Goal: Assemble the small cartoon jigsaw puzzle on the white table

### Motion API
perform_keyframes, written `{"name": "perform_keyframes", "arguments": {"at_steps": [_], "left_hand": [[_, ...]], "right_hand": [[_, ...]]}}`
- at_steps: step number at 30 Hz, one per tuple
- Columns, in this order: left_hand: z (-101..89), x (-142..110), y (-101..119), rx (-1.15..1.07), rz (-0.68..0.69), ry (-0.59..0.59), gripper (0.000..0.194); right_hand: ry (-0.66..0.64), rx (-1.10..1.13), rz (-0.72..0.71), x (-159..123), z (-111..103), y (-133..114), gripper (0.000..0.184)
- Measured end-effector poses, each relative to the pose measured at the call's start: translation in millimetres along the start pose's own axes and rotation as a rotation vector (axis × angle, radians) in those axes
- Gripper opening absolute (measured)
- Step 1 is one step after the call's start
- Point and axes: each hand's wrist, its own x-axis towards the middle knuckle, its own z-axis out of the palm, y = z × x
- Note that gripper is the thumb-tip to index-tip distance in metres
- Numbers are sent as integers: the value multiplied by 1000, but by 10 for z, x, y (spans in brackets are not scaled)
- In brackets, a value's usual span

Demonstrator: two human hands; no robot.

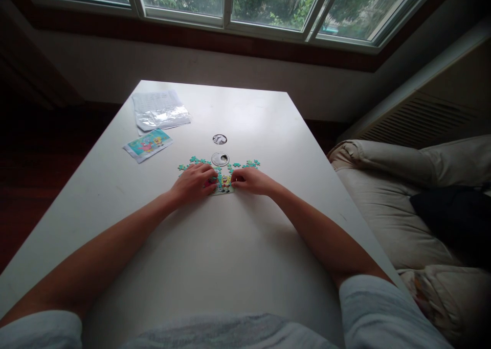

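Note:
A partly assembled jigsaw puzzle [225, 184] with a yellow cartoon figure lies flat on the white table. My left hand [195, 182] rests on its left side, fingers bent and pressed to it, covering part of the picture. At the right edge my right hand [250, 180] is closed in a pinch, its thumb and forefinger on a small puzzle piece mostly hidden by the fingers. Loose teal puzzle pieces [195, 160] lie beyond my left hand. More loose pieces [251, 163] are spread just past the right one.
Two round inserts, one a metal-rimmed disc [220, 159], are set in the table [215, 252]. A cartoon picture sheet [149, 144] and a clear plastic bag with papers [163, 111] lie at the back left. A beige sofa [379, 206] stands to the right; windows are ahead.

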Motion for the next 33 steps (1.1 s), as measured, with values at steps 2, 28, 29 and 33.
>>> {"name": "perform_keyframes", "arguments": {"at_steps": [2, 28, 29, 33], "left_hand": [[-4, 0, -35, -26, -4, 12, 25], [-37, -5, -89, 30, -59, 8, 21], [-36, -5, -90, 29, -54, 4, 21], [-41, -5, -95, 18, -54, 2, 17]], "right_hand": [[-1, 61, 37, 14, -44, 47, 11], [226, 76, -12, 30, 93, -27, 17], [231, 76, -23, 26, 98, -36, 17], [252, 85, -38, 17, 105, -52, 16]]}}
